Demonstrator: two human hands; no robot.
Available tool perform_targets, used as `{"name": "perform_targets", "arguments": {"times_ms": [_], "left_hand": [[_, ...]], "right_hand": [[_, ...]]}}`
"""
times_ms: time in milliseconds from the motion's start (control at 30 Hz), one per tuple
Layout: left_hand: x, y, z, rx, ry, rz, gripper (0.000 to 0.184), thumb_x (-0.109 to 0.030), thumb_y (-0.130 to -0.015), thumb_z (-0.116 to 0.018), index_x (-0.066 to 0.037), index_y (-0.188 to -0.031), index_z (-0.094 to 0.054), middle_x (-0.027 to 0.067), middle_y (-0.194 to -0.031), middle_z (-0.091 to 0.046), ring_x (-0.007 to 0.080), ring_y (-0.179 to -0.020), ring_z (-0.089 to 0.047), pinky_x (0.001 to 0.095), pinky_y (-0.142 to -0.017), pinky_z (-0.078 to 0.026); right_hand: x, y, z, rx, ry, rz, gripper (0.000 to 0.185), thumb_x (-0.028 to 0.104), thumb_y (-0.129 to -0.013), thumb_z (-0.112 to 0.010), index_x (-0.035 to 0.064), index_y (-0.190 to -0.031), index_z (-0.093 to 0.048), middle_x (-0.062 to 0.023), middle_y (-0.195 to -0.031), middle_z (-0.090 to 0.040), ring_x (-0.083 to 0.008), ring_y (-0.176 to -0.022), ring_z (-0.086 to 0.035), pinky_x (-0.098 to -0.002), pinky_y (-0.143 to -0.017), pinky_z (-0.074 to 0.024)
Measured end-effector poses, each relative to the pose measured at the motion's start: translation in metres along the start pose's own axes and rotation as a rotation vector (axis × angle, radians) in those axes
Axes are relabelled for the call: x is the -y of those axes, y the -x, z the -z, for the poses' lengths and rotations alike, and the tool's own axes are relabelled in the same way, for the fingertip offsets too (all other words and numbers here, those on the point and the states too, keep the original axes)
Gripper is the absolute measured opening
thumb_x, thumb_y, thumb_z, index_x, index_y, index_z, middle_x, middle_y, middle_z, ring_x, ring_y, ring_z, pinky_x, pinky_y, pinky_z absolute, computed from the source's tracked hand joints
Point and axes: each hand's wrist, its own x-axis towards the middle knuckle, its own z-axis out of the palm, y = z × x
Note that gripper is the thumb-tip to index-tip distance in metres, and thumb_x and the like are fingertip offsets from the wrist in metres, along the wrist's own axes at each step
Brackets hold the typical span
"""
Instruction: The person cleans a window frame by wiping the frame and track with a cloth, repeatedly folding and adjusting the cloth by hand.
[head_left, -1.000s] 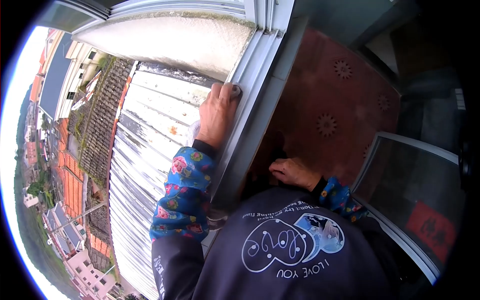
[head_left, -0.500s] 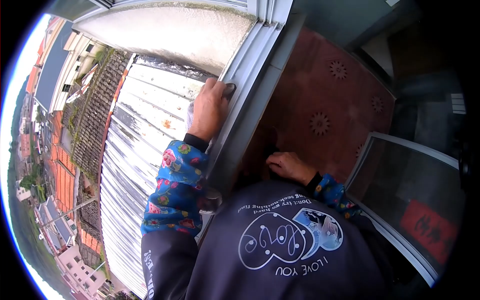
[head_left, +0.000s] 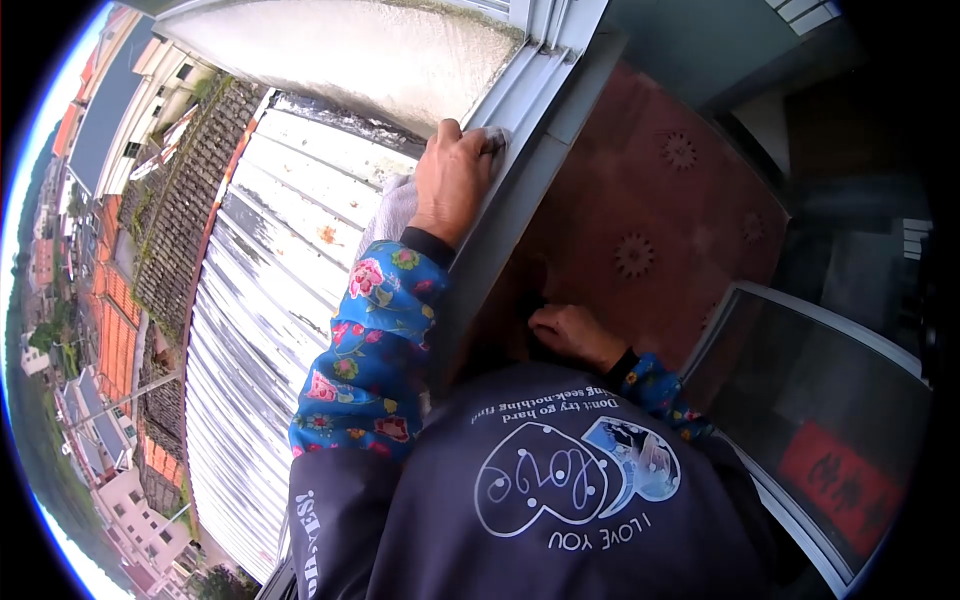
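Note:
My left hand (head_left: 452,180) is closed on a greyish-white cloth (head_left: 396,203). A dirty, dark end of the cloth presses on the metal window track (head_left: 525,88) under my fingertips, while the rest hangs on the outer side of my wrist. My right hand (head_left: 575,335) is low in front of my body, on the indoor side of the sill. Its fingers are curled together near a small dark shape, and what they hold, if anything, is hidden in shadow.
Outside and below lies a corrugated metal roof (head_left: 270,290), with a pale ledge (head_left: 370,50) above it. Indoors there is a reddish patterned floor (head_left: 680,210). A framed window panel (head_left: 820,400) with a red paper stands at the right.
My left hand has moved with the cloth along the track, up and to the right in the view. More of the cloth now shows beside the wrist. My right hand has hardly moved.

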Motion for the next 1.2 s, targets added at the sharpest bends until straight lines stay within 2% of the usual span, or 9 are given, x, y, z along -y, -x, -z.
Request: {"name": "perform_targets", "arguments": {"times_ms": [67,100,200,367,467,567,700,1100,1200], "left_hand": [[-0.004,0.004,0.004,0.038,-0.115,-0.021,0.015,-0.017,-0.086,-0.064,-0.009,-0.096,-0.072,0.0164,-0.095,-0.057,0.0341,-0.090,-0.061,0.0448,-0.075,-0.051],[-0.005,0.002,0.006,0.111,-0.170,-0.043,0.019,-0.021,-0.090,-0.060,-0.010,-0.099,-0.072,0.0174,-0.097,-0.056,0.0345,-0.092,-0.058,0.0468,-0.078,-0.047],[-0.010,0.010,0.023,0.221,-0.188,-0.042,0.022,-0.025,-0.091,-0.059,-0.010,-0.099,-0.072,0.0169,-0.098,-0.056,0.0341,-0.094,-0.057,0.0476,-0.081,-0.043],[-0.017,0.033,0.006,0.024,-0.083,0.058,0.021,-0.027,-0.082,-0.064,-0.011,-0.093,-0.073,0.0135,-0.101,-0.058,0.0331,-0.100,-0.054,0.0476,-0.082,-0.039],[-0.013,0.054,0.013,-0.020,-0.081,0.022,0.021,-0.026,-0.081,-0.064,-0.009,-0.091,-0.073,0.0123,-0.098,-0.058,0.0318,-0.099,-0.053,0.0465,-0.082,-0.038],[-0.015,0.066,0.027,0.064,-0.106,0.037,0.025,-0.027,-0.087,-0.064,-0.005,-0.099,-0.071,0.0125,-0.098,-0.057,0.0304,-0.099,-0.052,0.0448,-0.087,-0.034],[-0.008,0.099,0.047,0.076,-0.120,-0.003,0.022,-0.024,-0.085,-0.064,-0.005,-0.093,-0.072,0.0103,-0.092,-0.058,0.0285,-0.099,-0.051,0.0436,-0.087,-0.034],[0.008,0.155,0.090,0.175,-0.081,-0.112,0.018,-0.023,-0.083,-0.064,-0.006,-0.087,-0.070,0.0093,-0.090,-0.056,0.0272,-0.095,-0.049,0.0413,-0.088,-0.034],[0.013,0.167,0.098,0.149,-0.042,-0.193,0.016,-0.021,-0.081,-0.063,-0.006,-0.079,-0.069,0.0087,-0.088,-0.054,0.0255,-0.093,-0.049,0.0398,-0.084,-0.034]], "right_hand": [[0.000,0.002,0.001,-0.006,-0.008,0.006,0.010,0.016,-0.091,-0.059,0.0078,-0.095,-0.064,-0.0127,-0.094,-0.067,-0.0311,-0.087,-0.066,-0.0403,-0.075,-0.0544],[0.002,0.001,0.004,0.003,-0.004,0.010,0.010,0.016,-0.090,-0.060,0.0077,-0.094,-0.064,-0.0128,-0.094,-0.067,-0.0312,-0.087,-0.066,-0.0402,-0.075,-0.0544],[0.012,0.001,0.005,0.024,-0.007,0.014,0.009,0.014,-0.090,-0.060,0.0071,-0.094,-0.063,-0.0130,-0.094,-0.067,-0.0315,-0.088,-0.066,-0.0404,-0.076,-0.0543],[0.019,0.004,0.020,0.023,-0.007,0.021,0.008,0.013,-0.089,-0.060,0.0062,-0.092,-0.063,-0.0134,-0.094,-0.066,-0.0322,-0.088,-0.065,-0.0415,-0.075,-0.0536],[0.022,0.008,0.015,0.028,0.020,0.033,0.009,0.013,-0.089,-0.059,0.0058,-0.092,-0.062,-0.0138,-0.094,-0.066,-0.0329,-0.088,-0.065,-0.0420,-0.075,-0.0532],[0.023,0.009,0.019,0.042,0.040,0.036,0.010,0.014,-0.088,-0.059,0.0058,-0.093,-0.062,-0.0139,-0.094,-0.066,-0.0334,-0.088,-0.065,-0.0424,-0.075,-0.0528],[0.036,0.017,0.006,0.021,0.043,0.040,0.010,0.014,-0.089,-0.059,0.0063,-0.092,-0.062,-0.0137,-0.093,-0.066,-0.0339,-0.089,-0.065,-0.0431,-0.075,-0.0524],[0.048,0.023,-0.012,0.019,0.116,0.031,0.010,0.015,-0.088,-0.060,0.0076,-0.093,-0.064,-0.0137,-0.091,-0.066,-0.0342,-0.086,-0.065,-0.0425,-0.073,-0.0527],[0.055,0.024,-0.010,0.014,0.148,0.002,0.011,0.015,-0.087,-0.060,0.0074,-0.094,-0.065,-0.0139,-0.092,-0.067,-0.0343,-0.085,-0.065,-0.0423,-0.073,-0.0530]]}}
